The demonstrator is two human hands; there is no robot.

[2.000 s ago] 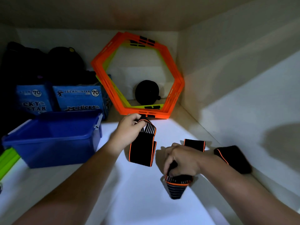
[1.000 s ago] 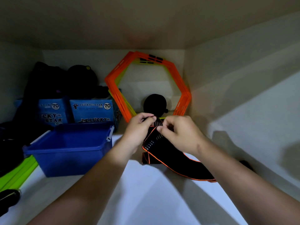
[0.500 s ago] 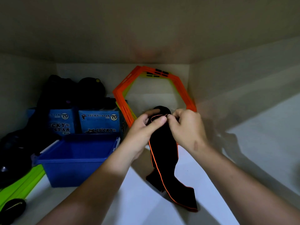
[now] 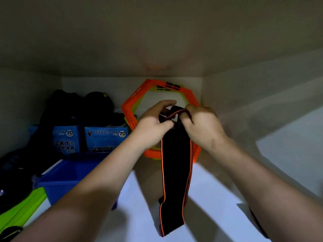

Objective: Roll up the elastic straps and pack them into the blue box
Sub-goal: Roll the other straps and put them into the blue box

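Observation:
A black elastic strap with orange edges (image 4: 175, 172) hangs lengthwise in front of me, its lower end touching the white shelf. My left hand (image 4: 153, 123) and my right hand (image 4: 201, 126) both pinch its top end, which is curled over between my fingers. The blue box (image 4: 59, 179) stands open at the lower left, partly hidden behind my left forearm. Part of another dark strap (image 4: 257, 222) shows under my right forearm.
Orange and yellow hexagon frames (image 4: 132, 109) lean against the back wall behind my hands. Two blue Lucky Star cartons (image 4: 103, 140) and dark bags (image 4: 73, 105) sit behind the blue box. A green object (image 4: 21, 210) lies at the lower left. The right wall is close.
Two seconds ago each hand held a separate part of the strap low over the shelf. Both hands have since come together, risen, and the strap now hangs straight down from them.

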